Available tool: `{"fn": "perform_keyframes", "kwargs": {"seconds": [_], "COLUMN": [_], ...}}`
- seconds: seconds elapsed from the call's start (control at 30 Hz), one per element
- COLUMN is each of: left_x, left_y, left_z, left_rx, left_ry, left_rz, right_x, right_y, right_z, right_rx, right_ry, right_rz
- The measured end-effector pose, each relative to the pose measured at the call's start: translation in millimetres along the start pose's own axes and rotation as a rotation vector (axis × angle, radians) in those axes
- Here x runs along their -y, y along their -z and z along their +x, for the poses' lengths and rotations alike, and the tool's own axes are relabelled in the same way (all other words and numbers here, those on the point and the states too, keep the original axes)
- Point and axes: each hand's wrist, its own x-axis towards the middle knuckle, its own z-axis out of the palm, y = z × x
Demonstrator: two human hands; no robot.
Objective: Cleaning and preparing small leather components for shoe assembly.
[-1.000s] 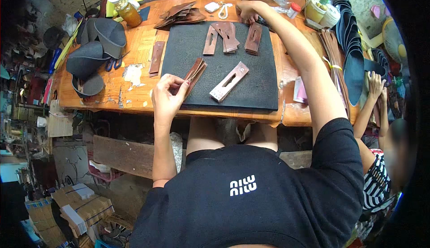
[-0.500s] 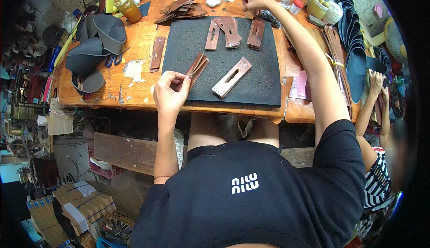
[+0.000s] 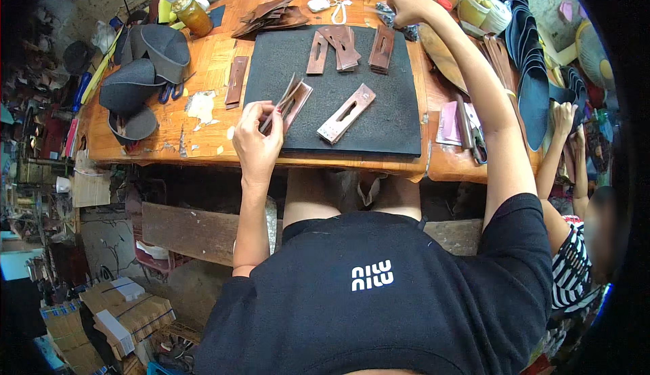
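Observation:
My left hand (image 3: 261,128) is closed on a few narrow brown leather strips (image 3: 296,104), fanned apart over the near left part of a black cutting mat (image 3: 382,121). At the far right of the mat, my right hand (image 3: 412,8) has its fingers bent together beside a crumpled clear plastic bag (image 3: 386,15). Whatever it holds, if anything, is hidden. Between my arms a pale leather piece with a long slot (image 3: 347,113) lies tilted on the mat. Farther back rest several slotted brown leather pieces (image 3: 340,45) and a small stack of them (image 3: 382,49).
A leather scrap pile (image 3: 272,17) and an amber jar (image 3: 193,15) stand at the back left. Dark curved pieces (image 3: 139,77) lie left, by blue-handled scissors (image 3: 171,91). Other scissors (image 3: 478,146) lie under my right arm. A co-worker's hands (image 3: 563,118) are at far right.
My right hand has moved right, uncovering a white loop strap beside a small white case. My left hand has lifted and spread the strips apart slightly.

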Motion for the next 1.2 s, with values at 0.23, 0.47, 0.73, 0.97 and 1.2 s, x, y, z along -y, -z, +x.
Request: {"fn": "perform_keyframes", "kwargs": {"seconds": [0.23,0.47,0.73,0.97,1.2], "left_x": [-5.2,10.3,10.3,15.9,26.3], "left_y": [-0.1,-5.2,-2.3,-3.3,1.5], "left_z": [1.6,-0.4,-1.1,0.5,13.8], "left_rx": [-0.017,0.071,0.099,0.057,0.033], "left_ry": [-0.343,-0.427,-0.436,-0.447,-0.203], "left_rz": [0.238,0.475,0.467,0.446,-0.043], "right_x": [75.6,178.7,202.0,208.7,196.7], "right_y": [17.9,-18.5,-36.4,-36.7,-27.2], "right_z": [-44.6,-58.4,-51.1,-54.9,-62.1], "right_rx": [-0.168,-0.214,-0.296,-0.278,-0.279], "right_ry": [0.408,0.409,0.238,0.207,0.249], "right_rz": [1.285,1.672,1.623,1.711,1.729]}}
